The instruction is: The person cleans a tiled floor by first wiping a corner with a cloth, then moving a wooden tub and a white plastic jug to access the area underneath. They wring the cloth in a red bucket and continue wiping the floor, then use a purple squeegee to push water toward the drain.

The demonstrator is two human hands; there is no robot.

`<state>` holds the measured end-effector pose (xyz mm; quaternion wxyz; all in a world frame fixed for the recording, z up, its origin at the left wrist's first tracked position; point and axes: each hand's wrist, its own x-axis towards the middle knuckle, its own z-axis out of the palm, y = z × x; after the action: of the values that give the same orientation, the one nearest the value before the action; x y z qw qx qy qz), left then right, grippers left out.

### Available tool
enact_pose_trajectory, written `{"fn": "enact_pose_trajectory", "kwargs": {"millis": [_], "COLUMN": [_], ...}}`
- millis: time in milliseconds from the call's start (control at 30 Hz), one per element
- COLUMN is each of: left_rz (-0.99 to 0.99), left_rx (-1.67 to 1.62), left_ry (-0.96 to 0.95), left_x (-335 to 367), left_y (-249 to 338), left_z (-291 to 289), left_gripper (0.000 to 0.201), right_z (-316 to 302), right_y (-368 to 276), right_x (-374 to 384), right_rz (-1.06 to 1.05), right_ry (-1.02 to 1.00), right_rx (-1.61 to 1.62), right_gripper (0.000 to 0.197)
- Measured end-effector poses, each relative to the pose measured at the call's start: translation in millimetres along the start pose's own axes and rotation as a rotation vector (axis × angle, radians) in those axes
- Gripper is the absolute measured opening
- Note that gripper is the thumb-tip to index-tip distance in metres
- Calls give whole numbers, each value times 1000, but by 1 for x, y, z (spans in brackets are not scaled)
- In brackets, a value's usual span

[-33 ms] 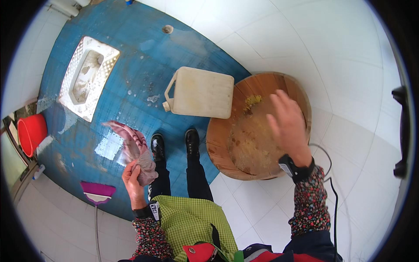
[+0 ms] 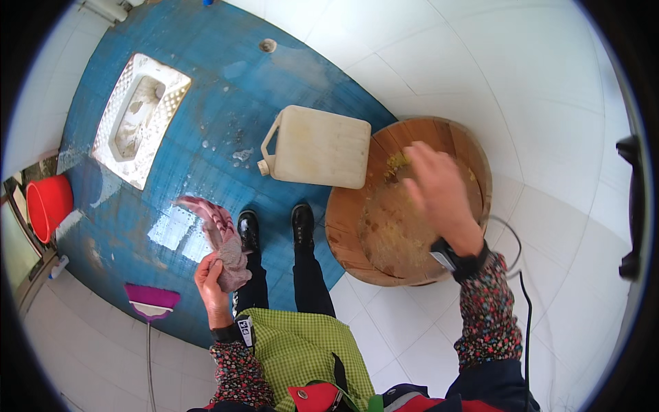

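My left hand [image 2: 212, 278] grips a damp-looking cloth [image 2: 232, 264], pink with dark stripes at its hanging end and greyish where my fingers pinch it. The cloth dangles in front of my left boot. Over on the right, my right hand [image 2: 446, 196] is held above a round wooden tub [image 2: 341, 223], fingers stretched out and nothing in them. The tub has brown stains and a yellowish patch [image 2: 397, 163] inside. A cream plastic jerrycan [image 2: 319, 146] with a handle and cap lies left of the tub, its right end against or over the rim.
A white squat toilet [image 2: 170, 101] is set in the wet blue floor [image 2: 226, 89], with a drain [image 2: 268, 45] beyond. At the left are a red bucket [image 2: 49, 206] and a purple broom [image 2: 152, 299]. A black cable [image 2: 527, 309] runs beside my right arm.
My right hand has shifted slightly to the left over the tub. The cloth's loose end has swung a little to the right; my left hand still grips it.
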<state>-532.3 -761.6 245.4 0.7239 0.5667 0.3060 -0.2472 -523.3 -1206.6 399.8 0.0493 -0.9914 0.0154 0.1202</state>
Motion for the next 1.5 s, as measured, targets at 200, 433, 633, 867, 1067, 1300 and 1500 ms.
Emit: {"fn": "enact_pose_trajectory", "kwargs": {"millis": [200,433,633,867,1067,1300,1500], "left_rz": [-151,-351,-465,-435,-446,-477,-475], "left_rx": [-310,-355,-336,-375,-384,-275,-198], "left_ry": [132,-139,-198,-171,-326,-340,-328], "left_x": [6,-2,-1,3,10,14,13], "left_y": [-60,-95,-96,-91,-95,-96,-92], "left_z": [-20,-22,-27,-20,-11,-4,-1], "left_gripper": [21,22,22,23,22,20,20], "right_z": [168,347,431,380,212,138,150], "right_y": [-56,-112,-128,-96,-14,62,70], "right_x": [122,218,248,236,152,-17,-87], "right_rz": [-366,-455,-507,-690,-766,-556,-480], "right_ry": [-241,-218,-355,-346,-364,-840,-944], "right_rx": [202,-37,-288,-343,-216,-581,-471], "right_gripper": [16,12,18,13,6,8,12]}}
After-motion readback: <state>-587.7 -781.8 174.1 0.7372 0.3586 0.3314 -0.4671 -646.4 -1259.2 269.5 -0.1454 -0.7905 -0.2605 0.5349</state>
